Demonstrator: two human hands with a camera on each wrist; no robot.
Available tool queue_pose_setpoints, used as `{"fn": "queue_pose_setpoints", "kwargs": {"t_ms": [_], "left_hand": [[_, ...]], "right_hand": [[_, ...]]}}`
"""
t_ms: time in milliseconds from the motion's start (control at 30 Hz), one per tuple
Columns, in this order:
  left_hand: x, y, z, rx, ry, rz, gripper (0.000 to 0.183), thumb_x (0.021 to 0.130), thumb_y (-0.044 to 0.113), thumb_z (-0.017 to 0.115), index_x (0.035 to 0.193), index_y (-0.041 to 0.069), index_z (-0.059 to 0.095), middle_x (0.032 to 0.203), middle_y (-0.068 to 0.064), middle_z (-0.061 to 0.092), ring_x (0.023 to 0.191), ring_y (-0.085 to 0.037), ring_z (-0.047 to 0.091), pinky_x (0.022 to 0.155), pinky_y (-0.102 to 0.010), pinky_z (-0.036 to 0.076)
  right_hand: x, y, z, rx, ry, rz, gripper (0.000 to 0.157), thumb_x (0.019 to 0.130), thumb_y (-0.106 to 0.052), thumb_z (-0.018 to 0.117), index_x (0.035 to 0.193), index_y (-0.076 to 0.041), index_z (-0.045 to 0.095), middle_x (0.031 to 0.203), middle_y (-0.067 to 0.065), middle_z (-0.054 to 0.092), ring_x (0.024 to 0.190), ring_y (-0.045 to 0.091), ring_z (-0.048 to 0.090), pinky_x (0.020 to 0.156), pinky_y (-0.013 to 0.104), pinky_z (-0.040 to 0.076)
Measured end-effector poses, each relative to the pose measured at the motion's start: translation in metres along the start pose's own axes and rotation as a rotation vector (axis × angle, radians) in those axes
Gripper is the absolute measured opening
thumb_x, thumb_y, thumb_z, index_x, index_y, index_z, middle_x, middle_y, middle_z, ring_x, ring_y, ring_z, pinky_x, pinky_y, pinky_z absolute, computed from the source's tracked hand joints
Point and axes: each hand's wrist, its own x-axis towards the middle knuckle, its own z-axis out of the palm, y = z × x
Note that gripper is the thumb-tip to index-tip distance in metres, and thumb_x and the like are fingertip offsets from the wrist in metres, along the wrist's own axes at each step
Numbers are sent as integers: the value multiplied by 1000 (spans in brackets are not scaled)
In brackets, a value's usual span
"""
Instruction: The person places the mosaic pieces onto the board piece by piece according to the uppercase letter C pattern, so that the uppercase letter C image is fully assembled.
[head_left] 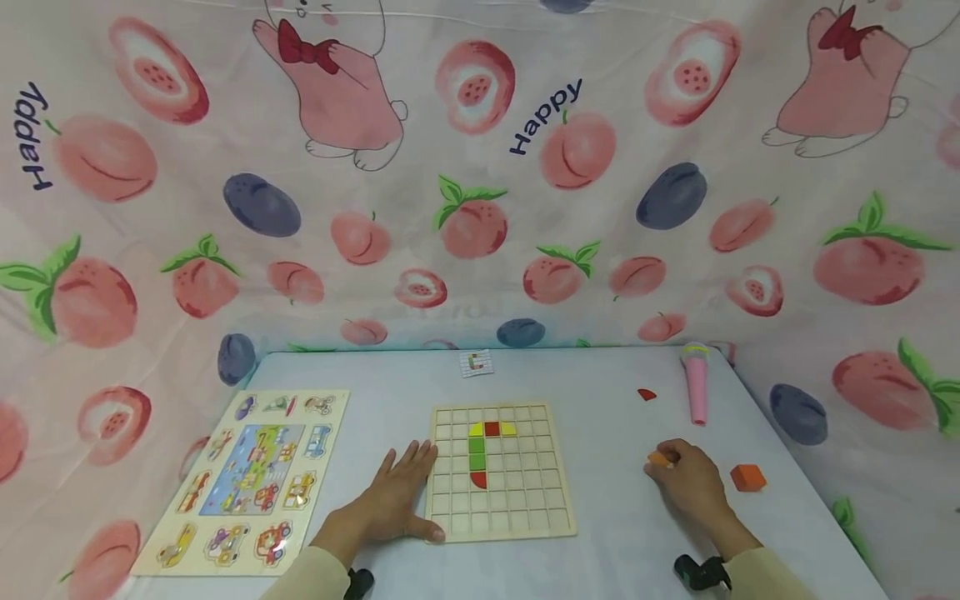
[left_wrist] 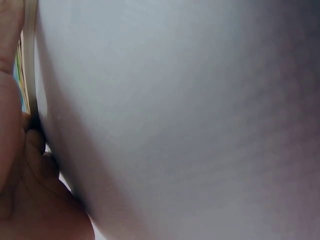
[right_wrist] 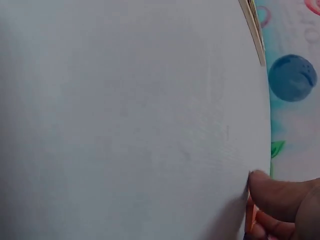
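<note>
A wooden grid board [head_left: 525, 492] lies on the table. In it are a red square [head_left: 492, 428] between two yellow pieces [head_left: 508, 429], green squares [head_left: 477, 461] below the left one, and a red rounded piece [head_left: 479, 480] at the bottom. My left hand [head_left: 396, 502] rests along the board's left edge, fingers extended and thumb at its lower corner. To the right of the board, my right hand [head_left: 693, 482] pinches a small orange block [head_left: 658, 459] just over the table. The right wrist view shows that orange block [right_wrist: 250, 217] partly hidden by the thumb.
An orange cube [head_left: 748, 477] sits right of my right hand. Beyond lie a red piece [head_left: 647, 394] and a pink toy microphone [head_left: 697, 392]. A small pattern card [head_left: 476, 363] is at the table's back edge. A picture puzzle board [head_left: 187, 533] lies at the left.
</note>
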Motion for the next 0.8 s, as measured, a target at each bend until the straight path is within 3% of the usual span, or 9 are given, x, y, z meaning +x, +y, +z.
{"fn": "queue_pose_setpoints", "kwargs": {"t_ms": [100,233,467,667,800], "left_hand": [[-1,-1,1,-5,1,-2,137,67,69,87,169,7,20,178,-11,14,166,-34,5,134,-59,-3],[-1,-2,1,-2,2,-3,137,67,70,87,169,9,19,178,-9,13,166,-32,4,134,-57,-4],[-1,-3,1,0,7,-7,136,67,68,88,169,9,20,178,-8,13,166,-32,5,134,-57,-3],[0,-2,0,10,11,-1,136,68,69,87,170,10,20,178,-8,14,166,-31,4,135,-56,-3],[0,-3,1,11,14,-4,137,67,69,88,170,10,19,178,-8,14,166,-31,4,135,-56,-3]], "right_hand": [[0,-1,2,8,-31,-48,36,96,-12,72,129,2,70,123,26,68,112,40,63,95,59,53],[-1,5,-3,2,-63,-63,41,96,-10,73,135,2,67,133,28,64,119,43,61,100,61,54],[2,9,-6,-33,-58,-76,32,96,-11,74,126,1,72,121,23,67,108,36,63,91,54,55],[1,9,-3,-10,-5,-80,33,100,-12,69,130,1,68,122,23,71,110,39,64,94,57,56],[0,9,-1,39,38,-47,34,102,-10,66,134,-1,64,121,25,72,109,39,66,88,50,58]]}}
